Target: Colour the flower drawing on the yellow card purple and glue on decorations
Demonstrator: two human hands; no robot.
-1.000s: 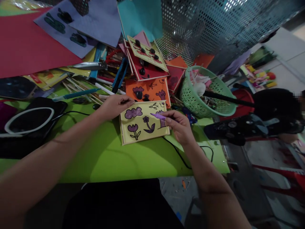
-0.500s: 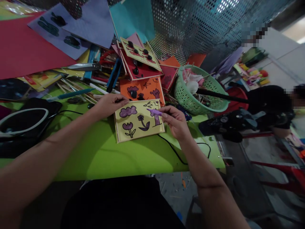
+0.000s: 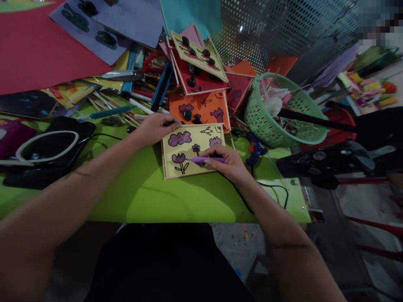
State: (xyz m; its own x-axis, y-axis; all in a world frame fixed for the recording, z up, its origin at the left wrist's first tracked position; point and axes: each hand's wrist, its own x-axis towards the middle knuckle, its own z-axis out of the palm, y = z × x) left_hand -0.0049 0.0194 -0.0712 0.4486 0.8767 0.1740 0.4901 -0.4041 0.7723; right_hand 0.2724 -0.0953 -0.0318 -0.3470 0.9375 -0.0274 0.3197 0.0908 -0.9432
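A yellow drawing edged with thin sticks lies on the green table. It carries black-outlined flowers, a cloud, a tree and a bird; the cloud, flower and treetop are coloured purple. My left hand grips its upper left edge, thumb and fingertips together there. Between the fingers of my right hand is a purple marker, pointing left with its tip beside the tulip at the lower left. Whether the tip touches the paper I cannot tell. That hand covers the tree trunk and part of the middle flower.
Behind the drawing lies an orange picture with black stones, below stacked red and yellow ones. A green basket stands right, near a dark blue glue gun with a black cord. Scissors, sticks and a black pouch are at left.
My right hand has moved the marker left and down across the drawing, from the tree to the tulip. My left hand stays at the upper left edge. The camera view has shifted.
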